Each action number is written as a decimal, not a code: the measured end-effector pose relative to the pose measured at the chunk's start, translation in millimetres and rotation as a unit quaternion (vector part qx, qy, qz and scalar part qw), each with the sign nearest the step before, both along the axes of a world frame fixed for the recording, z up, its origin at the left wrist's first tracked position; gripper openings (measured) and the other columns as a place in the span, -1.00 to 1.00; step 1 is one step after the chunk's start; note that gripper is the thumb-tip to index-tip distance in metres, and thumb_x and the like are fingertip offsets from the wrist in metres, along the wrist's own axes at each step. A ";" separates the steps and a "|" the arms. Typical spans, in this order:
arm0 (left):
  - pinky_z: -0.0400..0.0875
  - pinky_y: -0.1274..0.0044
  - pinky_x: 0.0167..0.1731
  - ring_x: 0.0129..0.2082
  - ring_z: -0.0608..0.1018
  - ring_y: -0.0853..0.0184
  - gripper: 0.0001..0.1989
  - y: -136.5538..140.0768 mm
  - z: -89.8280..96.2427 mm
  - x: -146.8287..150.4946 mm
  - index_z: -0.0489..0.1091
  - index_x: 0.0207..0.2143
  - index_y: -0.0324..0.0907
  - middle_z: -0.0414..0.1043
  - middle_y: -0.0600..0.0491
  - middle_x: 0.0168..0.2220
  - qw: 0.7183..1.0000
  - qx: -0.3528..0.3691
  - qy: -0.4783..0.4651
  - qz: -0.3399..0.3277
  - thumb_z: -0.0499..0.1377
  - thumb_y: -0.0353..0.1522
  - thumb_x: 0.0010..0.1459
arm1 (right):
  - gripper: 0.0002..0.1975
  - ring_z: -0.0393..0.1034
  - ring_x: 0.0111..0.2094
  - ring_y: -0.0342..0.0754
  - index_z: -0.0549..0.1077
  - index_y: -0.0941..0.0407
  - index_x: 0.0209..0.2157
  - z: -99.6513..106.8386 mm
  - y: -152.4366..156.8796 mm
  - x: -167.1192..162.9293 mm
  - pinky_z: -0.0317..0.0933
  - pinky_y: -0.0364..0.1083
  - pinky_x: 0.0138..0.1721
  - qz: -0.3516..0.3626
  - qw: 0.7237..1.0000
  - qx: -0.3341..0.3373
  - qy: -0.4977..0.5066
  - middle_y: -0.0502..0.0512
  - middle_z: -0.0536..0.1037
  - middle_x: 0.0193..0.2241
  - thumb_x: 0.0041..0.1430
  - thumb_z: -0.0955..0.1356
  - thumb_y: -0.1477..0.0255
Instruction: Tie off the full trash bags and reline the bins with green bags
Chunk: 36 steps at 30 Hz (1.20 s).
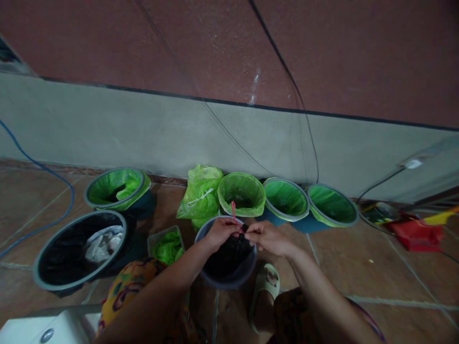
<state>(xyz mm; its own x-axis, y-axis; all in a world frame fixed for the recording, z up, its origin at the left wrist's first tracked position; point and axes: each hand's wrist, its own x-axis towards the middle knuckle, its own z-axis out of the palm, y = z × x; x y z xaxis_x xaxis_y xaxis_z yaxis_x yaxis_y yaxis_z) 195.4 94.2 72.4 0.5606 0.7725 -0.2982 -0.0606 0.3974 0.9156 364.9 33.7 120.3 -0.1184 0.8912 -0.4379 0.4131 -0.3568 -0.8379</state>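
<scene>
Between my legs stands a purplish-grey bucket (229,283) with a black plastic bag (225,259) in it. Over the bucket, the bag's top is bunched up at my fingertips. A thin pink string (233,209) loops up from that spot. My left hand (222,234) is closed in a pinch on the string. Close beside it, my right hand (268,236) pinches at the bunched black bag top and the string's lower part. Exactly which strand each finger grips is too small to make out.
Green-lined bins (286,197) line the wall. Among them stands a tied green bag (202,193). At left sits a large black-lined bin (39,277) holding white waste, near a small tub (149,243) of green bags. A red dustpan (423,234) and a blue hose (53,171) lie farther out.
</scene>
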 end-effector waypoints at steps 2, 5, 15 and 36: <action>0.34 0.57 -0.38 -0.51 0.45 0.45 -0.90 2.2 -0.4 -1.3 0.49 -0.49 -0.25 0.48 0.10 -0.53 0.999 0.041 0.007 -0.011 0.29 -0.42 -0.17 | -0.80 0.22 -0.65 -0.22 0.47 0.13 -0.50 -4.6 -3.2 -2.4 0.07 -0.21 -0.61 0.029 1.000 -0.006 0.002 -0.01 0.47 -0.59 0.01 0.35 0.27; 0.33 0.58 -0.40 -0.56 0.42 0.47 -0.96 4.8 0.5 -4.5 0.46 -0.54 -0.23 0.44 0.14 -0.57 0.986 0.153 0.032 -0.064 0.22 -0.49 -0.15 | -0.77 0.20 -0.66 -0.22 0.47 0.12 -0.50 -9.9 -3.2 -1.9 0.06 -0.20 -0.60 0.041 0.999 0.003 -0.025 -0.05 0.40 -0.64 0.04 0.34 0.25; 0.02 0.19 0.25 -0.35 0.55 0.35 -0.78 -7.0 17.2 -10.1 0.40 -0.32 -0.11 0.53 0.15 -0.43 0.789 0.553 0.243 -0.114 0.07 -0.57 0.06 | -0.81 0.23 -0.61 -0.18 0.46 0.10 -0.42 -27.7 14.9 -10.0 0.13 -0.18 -0.55 -0.049 0.990 0.131 0.024 -0.03 0.45 -0.56 0.10 0.24 0.37; 0.27 0.47 -0.17 -0.27 0.48 0.27 -0.78 -3.4 12.4 -12.7 0.50 -0.29 -0.13 0.51 -0.02 -0.31 0.814 0.506 0.284 -0.033 0.04 -0.41 0.26 | -0.77 0.41 -0.21 -0.01 0.49 0.11 -0.36 -17.3 12.6 -17.2 0.23 -0.06 -0.11 -0.098 0.930 0.282 -0.215 0.17 0.53 -0.26 0.22 0.21 0.41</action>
